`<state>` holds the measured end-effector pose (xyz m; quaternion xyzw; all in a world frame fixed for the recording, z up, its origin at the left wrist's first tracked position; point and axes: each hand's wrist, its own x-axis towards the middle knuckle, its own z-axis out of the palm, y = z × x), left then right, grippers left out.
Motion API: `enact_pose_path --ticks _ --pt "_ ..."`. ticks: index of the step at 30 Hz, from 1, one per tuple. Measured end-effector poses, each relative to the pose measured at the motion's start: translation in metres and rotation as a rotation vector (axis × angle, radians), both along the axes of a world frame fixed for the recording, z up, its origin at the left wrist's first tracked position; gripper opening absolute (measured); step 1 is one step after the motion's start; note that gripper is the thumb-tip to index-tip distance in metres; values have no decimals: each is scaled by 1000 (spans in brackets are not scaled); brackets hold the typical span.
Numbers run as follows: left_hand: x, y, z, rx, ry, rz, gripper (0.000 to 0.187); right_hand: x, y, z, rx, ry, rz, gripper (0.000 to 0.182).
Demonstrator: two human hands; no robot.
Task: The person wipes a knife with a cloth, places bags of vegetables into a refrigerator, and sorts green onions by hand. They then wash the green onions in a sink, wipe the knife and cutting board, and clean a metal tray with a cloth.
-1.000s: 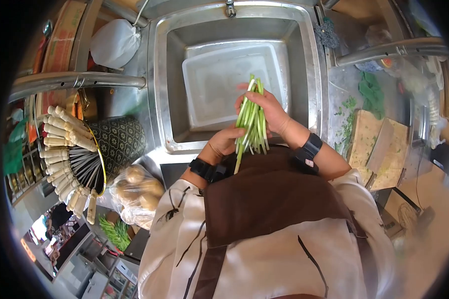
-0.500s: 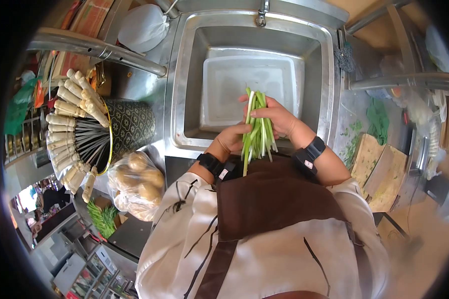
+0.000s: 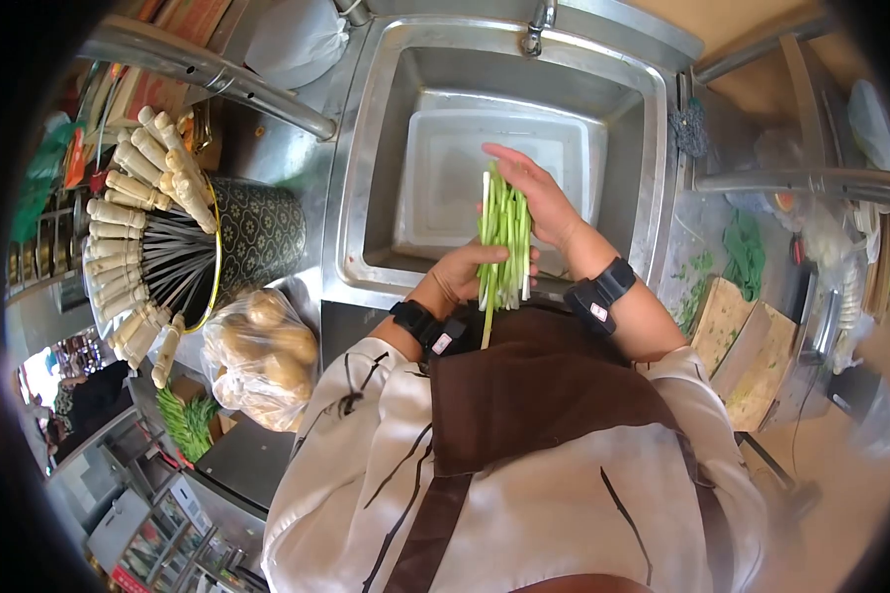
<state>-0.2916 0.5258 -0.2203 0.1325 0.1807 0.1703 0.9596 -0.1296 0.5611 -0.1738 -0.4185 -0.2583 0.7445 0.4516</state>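
My left hand (image 3: 463, 269) is wrapped round the lower part of a bunch of green vegetable stalks (image 3: 505, 222), thumb across the front. The stalks stand fairly upright, green with whitish ends, and one longer stalk hangs toward my apron. Against the bunch's upper right side lies my right hand (image 3: 539, 195), palm flat and fingers stretched out past the tips. Both hands are over the near side of a steel sink (image 3: 384, 178), where a pale plastic tub (image 3: 455, 148) sits. Black bands circle both wrists.
Left of the sink lies a patterned container (image 3: 262, 232) of wooden-handled skewers, near a plastic bag of potatoes (image 3: 267, 346). A faucet (image 3: 534, 40) overhangs the sink's far rim. Wooden boards (image 3: 742, 346) and a green cloth or bag (image 3: 744, 252) lie to the right.
My right hand has gone from gripping the stalks to lying flat along their upper side. The stalks are now gathered more evenly, and the left hand still holds them.
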Motion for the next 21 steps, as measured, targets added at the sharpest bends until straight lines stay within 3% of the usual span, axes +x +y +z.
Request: enact_pose_path --ticks 4,7,10,13,15,18,21 --pt "1 -2 6 9 23 20 59 0 3 -16 90 -196 66 31" --pt "-3 -7 14 14 28 5 64 -1 -2 -10 18 -172 143 26" --pt "-9 -10 11 -74 -17 -14 69 -2 -10 -10 118 -214 232 26" --pt "-8 -15 -6 -78 -24 -45 69 -6 -18 9 163 -426 343 25" --pt "-8 -11 7 24 51 -73 66 -14 -22 -1 201 -485 321 27" --pt "-2 -11 24 100 175 -46 51 -10 -22 -17 583 -881 297 29" --pt "5 -7 28 149 332 -15 35 -14 -23 -14 493 -846 258 35"
